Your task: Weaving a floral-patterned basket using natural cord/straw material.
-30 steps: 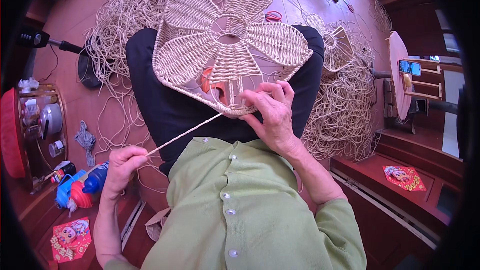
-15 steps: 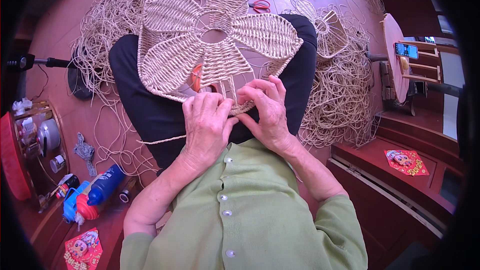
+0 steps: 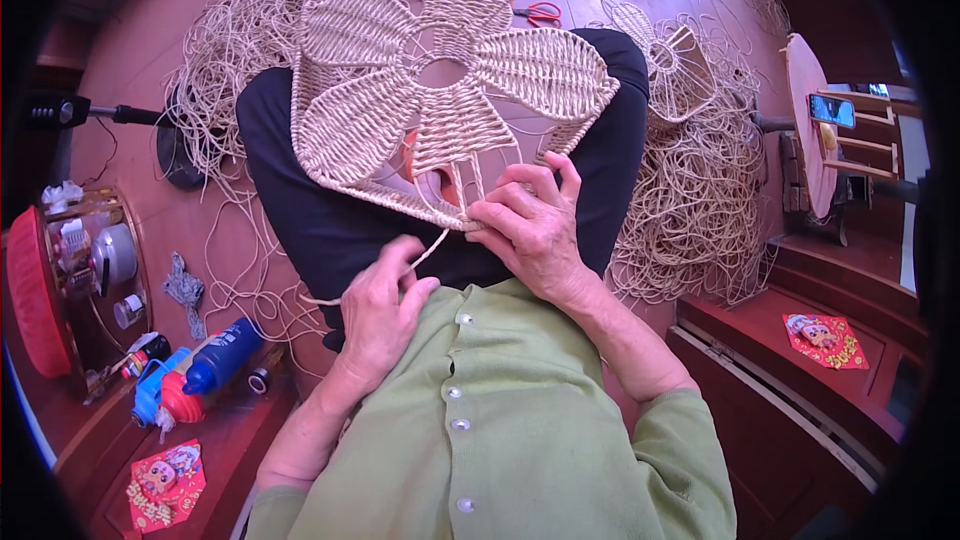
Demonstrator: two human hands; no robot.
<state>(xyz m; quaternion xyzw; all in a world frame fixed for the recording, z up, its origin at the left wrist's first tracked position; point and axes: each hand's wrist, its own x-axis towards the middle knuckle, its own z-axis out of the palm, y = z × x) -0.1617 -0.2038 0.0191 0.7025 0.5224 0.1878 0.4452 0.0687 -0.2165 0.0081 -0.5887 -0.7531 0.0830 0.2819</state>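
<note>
Across my knees rests a flower-shaped woven panel [image 3: 365, 120] of pale twisted cord, with petals around a round central opening and a cord-wrapped rim. My right hand [image 3: 537, 230] pinches the near rim, thumb below and fingers above. A loose cord strand [image 3: 430, 250] runs from that rim down to my left hand [image 3: 382, 308], which is closed on it just in front of my shirt; its fingertips are partly blurred. The strand's tail comes out past the left side of this hand. Under the near petal, something orange [image 3: 432, 183] shows through the gaps.
Heaps of loose cord lie at left [image 3: 225, 70] and right [image 3: 690, 210]. Red-handled scissors [image 3: 540, 13] lie beyond the panel, with a smaller woven piece [image 3: 665, 60] farther right. A blue bottle [image 3: 222, 355] is at lower left; a phone [image 3: 832, 110] stands by a round stool [image 3: 808, 125].
My left hand has moved from the panel's rim down and left, drawing the cord strand with it. My right hand stays at the rim. The whole view has shifted slightly.
</note>
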